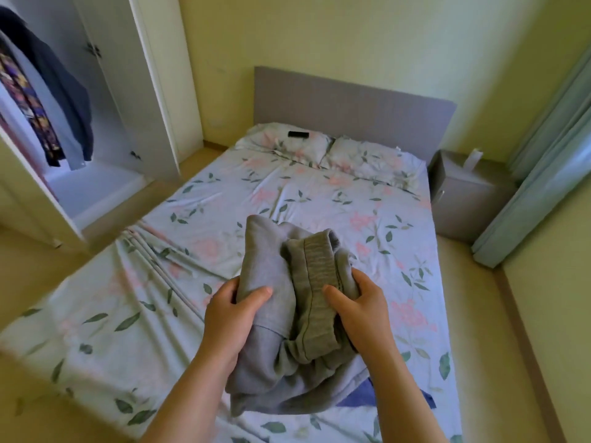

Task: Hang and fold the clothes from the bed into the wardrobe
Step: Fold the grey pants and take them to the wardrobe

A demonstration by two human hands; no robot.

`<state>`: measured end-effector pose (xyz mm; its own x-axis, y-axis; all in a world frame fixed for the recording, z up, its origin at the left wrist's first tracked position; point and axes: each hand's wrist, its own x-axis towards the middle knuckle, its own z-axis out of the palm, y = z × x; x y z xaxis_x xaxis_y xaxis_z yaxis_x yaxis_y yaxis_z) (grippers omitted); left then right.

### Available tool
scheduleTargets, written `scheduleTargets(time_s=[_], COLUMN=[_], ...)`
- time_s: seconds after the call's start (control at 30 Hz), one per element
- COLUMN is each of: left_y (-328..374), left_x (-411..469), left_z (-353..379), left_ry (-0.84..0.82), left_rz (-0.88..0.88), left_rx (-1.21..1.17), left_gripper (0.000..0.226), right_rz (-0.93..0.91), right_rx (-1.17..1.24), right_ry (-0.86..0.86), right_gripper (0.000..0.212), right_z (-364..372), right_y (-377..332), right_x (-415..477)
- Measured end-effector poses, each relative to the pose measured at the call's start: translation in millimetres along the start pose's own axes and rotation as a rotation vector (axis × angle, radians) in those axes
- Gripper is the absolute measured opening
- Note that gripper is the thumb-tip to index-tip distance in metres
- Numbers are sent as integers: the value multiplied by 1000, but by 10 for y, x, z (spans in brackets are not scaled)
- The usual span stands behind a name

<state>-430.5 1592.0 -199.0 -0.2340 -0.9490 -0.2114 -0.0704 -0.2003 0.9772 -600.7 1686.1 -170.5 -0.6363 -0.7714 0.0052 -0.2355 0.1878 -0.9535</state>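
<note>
Hands near us: our left hand [228, 314] and right hand [361, 305] both curl fingers round grey clothes bundle [281, 276], thumbs on top, over bed [128, 314]. Blue cloth [361, 394] beneath at 5 o'clock. Pillows [367, 161] at 12 o'clock. Open wardrobe [96, 190] at 10 o'clock, dark jacket [60, 84] hanging inside.

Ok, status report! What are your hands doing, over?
Left hand and right hand both gripping the grey clothes bundle, over the bed. Wardrobe open, far left. Blue cloth lies under the bundle.
</note>
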Motion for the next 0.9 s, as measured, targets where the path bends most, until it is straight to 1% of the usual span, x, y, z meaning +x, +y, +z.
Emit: scheduleTargets(time_s=[0.07, 0.2, 0.27, 0.33, 0.53, 0.67, 0.9], left_y=[189, 492, 612, 704, 793, 835, 985], left_x=[-7, -3, -7, -25, -17, 80, 535], left_z=[-356, -1285, -1782, -2239, -3322, -3798, -4618], left_ry=[33, 133, 192, 243, 384, 450, 635], left_rz=[49, 119, 149, 169, 183, 179, 200], left_rx=[-8, -4, 2, -5, -58, -93, -38], left_gripper=[21, 26, 36, 42, 33, 26, 8], right_rz=[-64, -148, -182, -206, -257, -291, -336], right_rx=[12, 66, 95, 106, 123, 127, 187], right_ry=[-20, -83, -127, -179, -303, -381, -529], right_gripper=[13, 18, 22, 21, 17, 21, 19], right_z=[254, 995, 1434, 1867, 2915, 3480, 4594], right_y=[-278, -810, -1068, -1296, -1762, -1975, -2279], right_x=[-55, -240, -358, -476, -695, -651, -354])
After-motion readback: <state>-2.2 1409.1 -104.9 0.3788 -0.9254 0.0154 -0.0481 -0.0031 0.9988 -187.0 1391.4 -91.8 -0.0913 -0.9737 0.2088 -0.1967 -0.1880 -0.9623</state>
